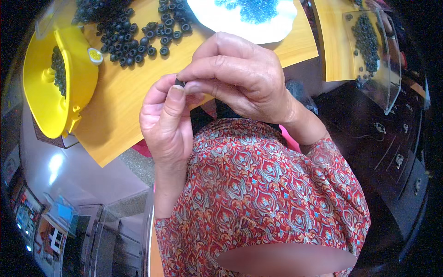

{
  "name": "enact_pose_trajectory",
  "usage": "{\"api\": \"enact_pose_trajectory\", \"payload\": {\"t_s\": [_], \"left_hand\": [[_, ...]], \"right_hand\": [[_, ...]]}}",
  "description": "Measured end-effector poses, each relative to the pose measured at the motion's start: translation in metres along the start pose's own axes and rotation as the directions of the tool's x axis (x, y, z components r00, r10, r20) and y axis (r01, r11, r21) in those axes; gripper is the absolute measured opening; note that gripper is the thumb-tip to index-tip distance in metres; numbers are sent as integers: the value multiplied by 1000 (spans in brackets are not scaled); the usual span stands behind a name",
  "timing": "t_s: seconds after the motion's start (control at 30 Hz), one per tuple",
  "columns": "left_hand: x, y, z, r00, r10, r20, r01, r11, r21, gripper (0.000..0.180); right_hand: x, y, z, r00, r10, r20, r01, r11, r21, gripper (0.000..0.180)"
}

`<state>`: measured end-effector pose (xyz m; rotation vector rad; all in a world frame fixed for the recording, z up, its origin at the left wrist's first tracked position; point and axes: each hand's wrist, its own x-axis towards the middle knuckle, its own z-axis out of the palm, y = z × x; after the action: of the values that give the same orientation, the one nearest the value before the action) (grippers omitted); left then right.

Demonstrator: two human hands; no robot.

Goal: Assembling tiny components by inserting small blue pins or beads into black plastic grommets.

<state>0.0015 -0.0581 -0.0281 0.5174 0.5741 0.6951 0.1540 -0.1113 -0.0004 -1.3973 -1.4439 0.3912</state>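
Note:
In front of my body, my two hands meet at the fingertips over the near edge of the wooden table (110, 101). Between them is a small black round piece (179, 82), mostly covered by fingers. My left hand (166, 115) pinches it between thumb and forefinger from below. From the right, my right hand (244, 76) has its thumb and fingers closed on the same piece. Beyond the hands lie many loose black ring-shaped pieces (129, 46), some showing a hollow middle. A white plate (207, 18) bears a heap of tiny shiny bluish bits (258, 10).
A yellow plastic container (85, 69) with black pieces inside stands at the table's left edge. To the right, a second table (339, 51) has a clear tray (393, 69) with more dark pieces (367, 44). Dark drawers (387, 138) stand below it.

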Motion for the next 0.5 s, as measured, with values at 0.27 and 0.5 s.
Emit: {"api": "enact_pose_trajectory", "payload": {"t_s": [0.27, 0.5], "left_hand": [[1, 3, 4, 998, -54, 35, 57, 995, -77, 24], [0, 0, 1, 990, -94, 103, 106, 987, -118, 26]], "right_hand": [[0, 4, -3, 999, 30, 15, -31, 998, 59, 23], [1, 3, -5, 999, 24, 31, -26, 995, 94, 23]]}}
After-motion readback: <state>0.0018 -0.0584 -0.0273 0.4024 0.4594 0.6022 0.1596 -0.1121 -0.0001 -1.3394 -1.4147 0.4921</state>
